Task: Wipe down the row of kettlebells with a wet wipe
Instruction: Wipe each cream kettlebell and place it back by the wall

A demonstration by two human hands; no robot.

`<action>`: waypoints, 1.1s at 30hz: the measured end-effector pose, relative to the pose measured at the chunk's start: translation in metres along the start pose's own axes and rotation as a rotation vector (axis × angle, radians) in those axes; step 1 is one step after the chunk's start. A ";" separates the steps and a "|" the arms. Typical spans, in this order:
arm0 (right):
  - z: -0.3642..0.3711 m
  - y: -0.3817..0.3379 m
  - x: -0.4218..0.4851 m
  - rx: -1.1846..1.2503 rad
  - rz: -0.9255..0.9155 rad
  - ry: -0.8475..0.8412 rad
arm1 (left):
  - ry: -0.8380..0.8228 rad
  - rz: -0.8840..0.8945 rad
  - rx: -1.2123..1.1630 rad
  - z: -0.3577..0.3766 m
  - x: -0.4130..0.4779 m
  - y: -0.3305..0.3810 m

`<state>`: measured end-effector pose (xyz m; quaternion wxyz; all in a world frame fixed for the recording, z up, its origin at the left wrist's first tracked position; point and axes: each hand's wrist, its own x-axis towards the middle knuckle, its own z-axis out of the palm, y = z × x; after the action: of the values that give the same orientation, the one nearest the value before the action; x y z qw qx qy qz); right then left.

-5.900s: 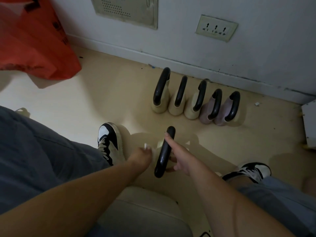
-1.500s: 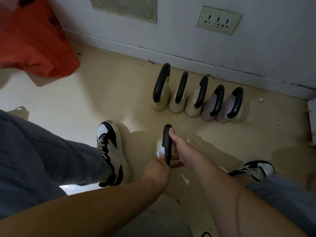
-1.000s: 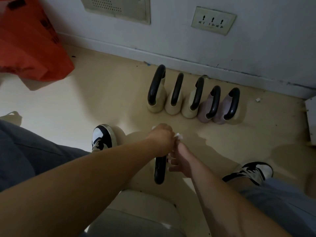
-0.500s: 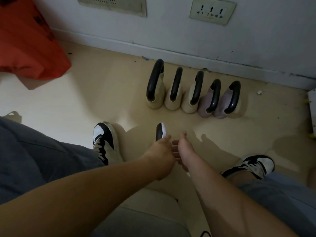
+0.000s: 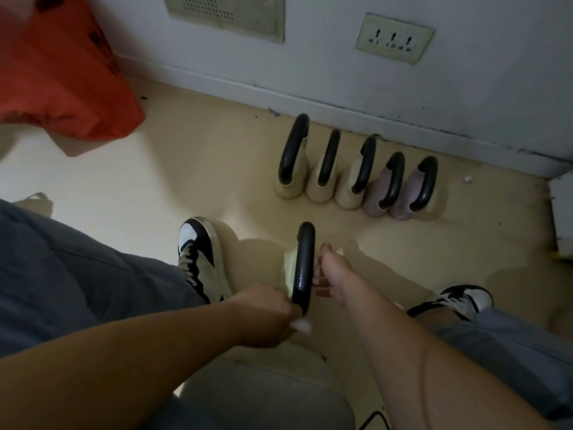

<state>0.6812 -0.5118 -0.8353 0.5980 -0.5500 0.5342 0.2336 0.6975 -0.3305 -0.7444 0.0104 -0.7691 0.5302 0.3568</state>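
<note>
A cream kettlebell with a black handle (image 5: 303,265) stands on the floor between my feet. My left hand (image 5: 266,315) is closed around a white wet wipe (image 5: 300,325) pressed to the near end of that handle. My right hand (image 5: 333,274) rests against the kettlebell's right side, fingers spread on its body. Near the wall stands a row of several kettlebells: a cream one (image 5: 293,159) at the left end, a pinkish one (image 5: 414,190) at the right end.
An orange plastic bag (image 5: 59,69) lies at the far left. My two black-and-white sneakers (image 5: 201,259) (image 5: 452,302) flank the near kettlebell. A wall socket (image 5: 392,38) and a vent panel (image 5: 226,13) are on the wall. A white box edge (image 5: 562,218) sits far right.
My left hand with the wipe has slid back along the handle from its far end to its near end. My right hand stays at the kettlebell's side.
</note>
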 end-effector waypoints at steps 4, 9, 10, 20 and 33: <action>-0.001 -0.001 -0.001 0.009 0.018 -0.034 | 0.203 -0.588 -0.573 0.007 0.019 -0.005; -0.004 0.001 -0.001 0.011 0.047 -0.071 | 0.273 -0.897 -1.419 0.020 0.041 0.022; -0.005 0.001 -0.002 0.012 0.043 -0.064 | 0.232 -0.931 -1.510 0.017 0.042 0.025; -0.003 -0.008 -0.002 0.079 -0.013 0.021 | 0.620 -0.787 -0.937 -0.052 0.050 -0.028; -0.002 -0.019 -0.018 0.105 0.038 -0.044 | 0.338 -0.803 -1.947 -0.053 0.067 0.016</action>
<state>0.6911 -0.5131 -0.8115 0.6329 -0.5023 0.5430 0.2287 0.7254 -0.4123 -0.7363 -0.5655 -0.6041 -0.2813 0.4860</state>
